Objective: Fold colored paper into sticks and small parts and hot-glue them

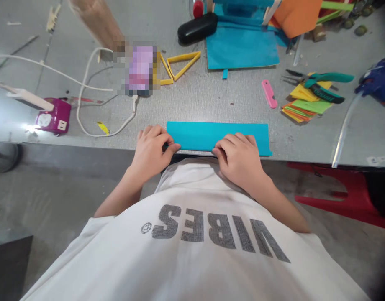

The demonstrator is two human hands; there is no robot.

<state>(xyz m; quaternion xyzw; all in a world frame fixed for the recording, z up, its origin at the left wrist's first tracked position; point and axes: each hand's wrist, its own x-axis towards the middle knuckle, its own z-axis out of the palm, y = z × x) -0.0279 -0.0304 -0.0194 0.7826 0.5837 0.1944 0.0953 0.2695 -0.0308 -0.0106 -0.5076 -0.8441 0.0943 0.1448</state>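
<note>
A long strip of blue paper (195,134) lies flat along the table's front edge, just ahead of my shirt. At its left end my left hand (155,144) pinches the near corner, thumb against fingertips. Toward the right part of the near edge, my right hand (238,152) also has thumb and fingers closed on the paper, and its knuckles cover some of the strip. The paper's near edge looks slightly folded at the right corner. Beyond the strip lie a pink folding cutter (269,94) and yellow triangular paper frames (184,65).
A blurred phone (140,71) with a white cable (109,134) lies to the left, near a purple adapter (57,116). Pliers (326,81) rest over coloured paper pieces (305,108). A blue glue gun (379,81) is far right. A black case (197,29) and blue sheet (242,48) stand farther back. Another person's arm (96,21) reaches in.
</note>
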